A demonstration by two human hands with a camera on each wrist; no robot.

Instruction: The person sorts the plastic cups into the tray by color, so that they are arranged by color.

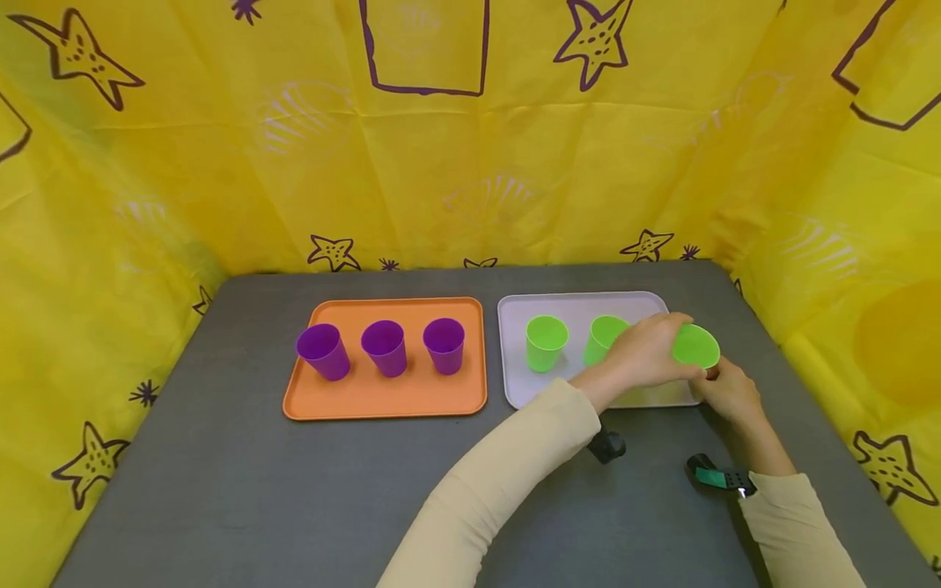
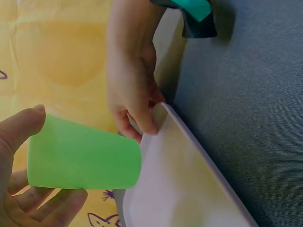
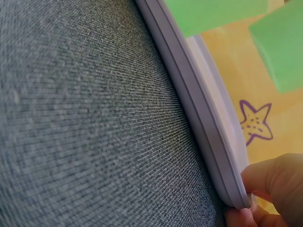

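Observation:
My left hand (image 1: 650, 353) holds a green cup (image 1: 695, 346) by its sides, thumb on one side and fingers on the other. In the left wrist view that cup (image 2: 85, 153) is close over the right end of the pale lilac tray (image 2: 189, 175). My right hand (image 1: 731, 392) pinches the tray's near right corner, with the thumb over the rim and fingers below, as the right wrist view shows at the tray edge (image 3: 208, 127). Two more green cups, one at the left (image 1: 546, 343) and one in the middle (image 1: 604, 339), stand upright on the tray; my left hand partly covers the middle one.
Left of the lilac tray lies an orange tray (image 1: 382, 400) bearing three purple cups (image 1: 385, 347) in a row. Both trays are on a dark grey table (image 1: 316, 498). A yellow patterned cloth (image 1: 441, 163) hangs behind and at both sides.

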